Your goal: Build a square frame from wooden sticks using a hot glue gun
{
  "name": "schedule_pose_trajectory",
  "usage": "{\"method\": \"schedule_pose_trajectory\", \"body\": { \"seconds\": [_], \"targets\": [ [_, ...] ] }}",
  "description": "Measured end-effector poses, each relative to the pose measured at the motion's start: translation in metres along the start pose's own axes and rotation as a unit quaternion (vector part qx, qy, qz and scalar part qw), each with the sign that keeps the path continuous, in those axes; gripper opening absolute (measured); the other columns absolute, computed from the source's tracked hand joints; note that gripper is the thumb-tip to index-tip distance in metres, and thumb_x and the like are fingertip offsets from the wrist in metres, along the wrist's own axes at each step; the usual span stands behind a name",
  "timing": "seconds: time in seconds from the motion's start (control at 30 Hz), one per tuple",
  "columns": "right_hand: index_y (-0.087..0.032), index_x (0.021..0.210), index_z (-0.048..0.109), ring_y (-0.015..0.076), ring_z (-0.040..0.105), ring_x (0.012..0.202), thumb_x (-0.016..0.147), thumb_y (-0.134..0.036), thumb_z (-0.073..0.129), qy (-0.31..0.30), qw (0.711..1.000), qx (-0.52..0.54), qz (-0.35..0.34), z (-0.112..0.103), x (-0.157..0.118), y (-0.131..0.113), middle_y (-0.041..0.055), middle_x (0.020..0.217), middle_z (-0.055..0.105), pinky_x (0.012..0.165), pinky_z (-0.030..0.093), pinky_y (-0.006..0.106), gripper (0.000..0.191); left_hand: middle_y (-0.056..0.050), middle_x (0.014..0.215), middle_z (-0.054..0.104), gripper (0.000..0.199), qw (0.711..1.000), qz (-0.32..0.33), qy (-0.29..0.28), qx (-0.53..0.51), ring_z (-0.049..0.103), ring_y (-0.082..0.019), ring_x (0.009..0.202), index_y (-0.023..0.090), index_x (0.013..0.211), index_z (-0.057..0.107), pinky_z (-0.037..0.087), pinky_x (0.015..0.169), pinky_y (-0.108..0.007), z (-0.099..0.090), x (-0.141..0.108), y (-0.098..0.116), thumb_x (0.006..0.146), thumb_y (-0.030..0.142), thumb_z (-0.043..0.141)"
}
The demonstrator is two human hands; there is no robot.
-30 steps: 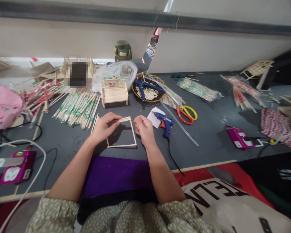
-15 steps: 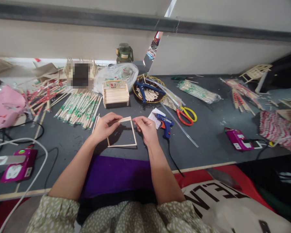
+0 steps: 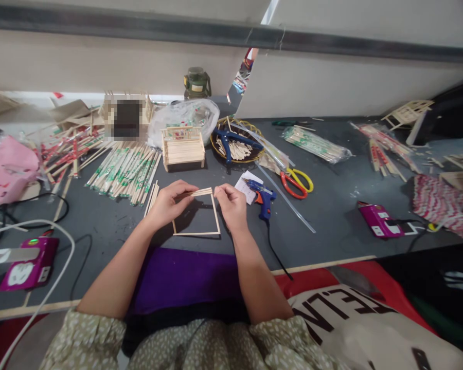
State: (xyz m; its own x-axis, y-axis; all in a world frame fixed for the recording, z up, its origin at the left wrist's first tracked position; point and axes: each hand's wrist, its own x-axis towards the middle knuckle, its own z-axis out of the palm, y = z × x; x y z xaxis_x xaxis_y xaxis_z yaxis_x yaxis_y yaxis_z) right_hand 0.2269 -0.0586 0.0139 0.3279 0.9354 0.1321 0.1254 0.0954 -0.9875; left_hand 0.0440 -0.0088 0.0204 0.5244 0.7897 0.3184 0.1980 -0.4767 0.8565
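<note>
A square frame of thin wooden sticks [image 3: 217, 216] hangs just above the grey table in front of me. My left hand [image 3: 172, 203] pinches its far side near the left corner, where a few sticks lie side by side. At the far right corner, the fingertips of my right hand [image 3: 232, 204] are pressed together against the stick ends; any small piece between them is hidden. To the right of that hand lies a blue glue gun [image 3: 263, 198] on a white paper [image 3: 247, 185]. A few loose sticks [image 3: 152, 199] rest left of my left hand.
A small stick-built bench [image 3: 183, 150] stands behind the frame, beside a basket [image 3: 216, 151] holding blue pliers [image 3: 227, 144]. Wrapped chopsticks [image 3: 125, 172] are heaped at left. Scissors [image 3: 295, 182] and clear glue sticks [image 3: 289, 200] lie right. Magenta power boxes [image 3: 380, 221] sit nearby.
Both hands and the stick frame have shifted slightly. My right fingertips have closed in on the frame's far right corner, where they were a little apart from it before.
</note>
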Motion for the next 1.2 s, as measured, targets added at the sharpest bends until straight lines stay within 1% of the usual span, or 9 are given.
{"method": "schedule_pose_trajectory", "body": {
  "seconds": [0.1,0.2,0.37,0.47,0.63,0.87,1.0,1.1,1.2],
  "targets": [
    [-0.021,0.056,0.052,0.0114,0.038,0.055,0.083,-0.049,0.061,0.007,1.0,-0.017,-0.012,-0.001,0.0,0.001,-0.0037,0.054,0.043,0.055,0.031,0.026,0.041,-0.008,0.095,0.067,0.019,1.0,-0.004,-0.002,-0.002,0.066,-0.017,0.089,0.017,0.103,0.07,0.056,0.081,-0.031,0.0,0.0,0.0,0.088,0.02,0.059],
    [-0.021,0.055,0.053,0.012,0.041,0.056,0.085,-0.057,0.057,0.017,1.0,0.011,0.007,-0.002,0.001,0.006,-0.0018,0.056,0.047,0.053,0.031,0.026,0.047,-0.008,0.096,0.067,0.019,1.0,-0.002,0.004,-0.004,0.066,-0.017,0.09,0.016,0.103,0.07,0.056,0.081,-0.031,0.0,0.0,-0.001,0.088,0.02,0.059],
    [-0.021,0.08,0.069,0.0115,0.045,0.06,0.076,-0.05,0.068,-0.046,0.995,0.071,0.054,-0.005,0.004,0.008,-0.0003,0.071,0.06,0.051,0.032,0.023,0.029,-0.008,0.095,0.067,0.02,1.0,-0.002,0.006,0.004,0.066,-0.017,0.09,0.016,0.103,0.07,0.056,0.081,-0.032,-0.001,0.0,-0.002,0.087,0.018,0.059],
    [-0.021,0.078,0.068,0.0118,0.047,0.062,0.074,-0.042,0.071,-0.066,0.995,0.059,0.046,-0.006,0.004,0.007,-0.001,0.071,0.061,0.055,0.035,0.024,0.021,-0.008,0.095,0.067,0.02,1.0,-0.002,0.003,0.009,0.066,-0.017,0.089,0.017,0.103,0.07,0.056,0.079,-0.031,-0.001,0.0,-0.002,0.087,0.018,0.059],
    [-0.021,0.071,0.065,0.012,0.042,0.057,0.078,-0.04,0.066,-0.037,0.999,0.022,0.028,-0.006,0.003,0.007,-0.0027,0.062,0.053,0.051,0.031,0.024,0.02,-0.008,0.096,0.067,0.02,1.0,-0.001,0.004,0.002,0.065,-0.017,0.089,0.017,0.104,0.07,0.056,0.08,-0.031,-0.001,0.0,-0.003,0.088,0.021,0.059],
    [-0.022,0.057,0.05,0.0109,0.034,0.052,0.086,-0.055,0.058,-0.021,1.0,-0.019,0.001,-0.004,0.0,0.006,-0.0042,0.052,0.038,0.049,0.025,0.025,0.045,-0.007,0.094,0.067,0.019,1.0,-0.001,0.004,-0.004,0.065,-0.016,0.087,0.018,0.103,0.071,0.056,0.078,-0.03,0.0,0.0,-0.003,0.087,0.021,0.06],
    [-0.022,0.052,0.039,0.0092,0.031,0.049,0.087,-0.058,0.057,0.017,1.0,0.021,0.013,-0.005,0.002,0.012,-0.0052,0.051,0.034,0.047,0.025,0.025,0.053,-0.008,0.095,0.066,0.02,1.0,-0.001,0.003,-0.004,0.065,-0.016,0.088,0.016,0.103,0.071,0.056,0.079,-0.03,0.0,0.0,-0.003,0.088,0.021,0.059],
    [-0.022,0.06,0.047,0.008,0.034,0.048,0.079,-0.052,0.068,0.018,0.997,0.064,0.04,-0.007,0.006,0.015,-0.0066,0.055,0.039,0.045,0.028,0.023,0.041,-0.008,0.095,0.067,0.02,1.0,-0.002,0.005,0.005,0.065,-0.017,0.087,0.017,0.103,0.071,0.055,0.079,-0.031,-0.001,0.0,-0.003,0.088,0.021,0.059],
    [-0.023,0.083,0.059,0.0076,0.044,0.048,0.069,-0.042,0.077,0.005,0.995,0.079,0.055,-0.011,0.009,0.015,-0.0056,0.068,0.056,0.042,0.032,0.021,0.029,-0.007,0.094,0.067,0.02,1.0,-0.003,0.008,0.009,0.065,-0.016,0.087,0.017,0.103,0.071,0.055,0.077,-0.03,-0.003,0.0,-0.004,0.088,0.022,0.059]
  ]
}}
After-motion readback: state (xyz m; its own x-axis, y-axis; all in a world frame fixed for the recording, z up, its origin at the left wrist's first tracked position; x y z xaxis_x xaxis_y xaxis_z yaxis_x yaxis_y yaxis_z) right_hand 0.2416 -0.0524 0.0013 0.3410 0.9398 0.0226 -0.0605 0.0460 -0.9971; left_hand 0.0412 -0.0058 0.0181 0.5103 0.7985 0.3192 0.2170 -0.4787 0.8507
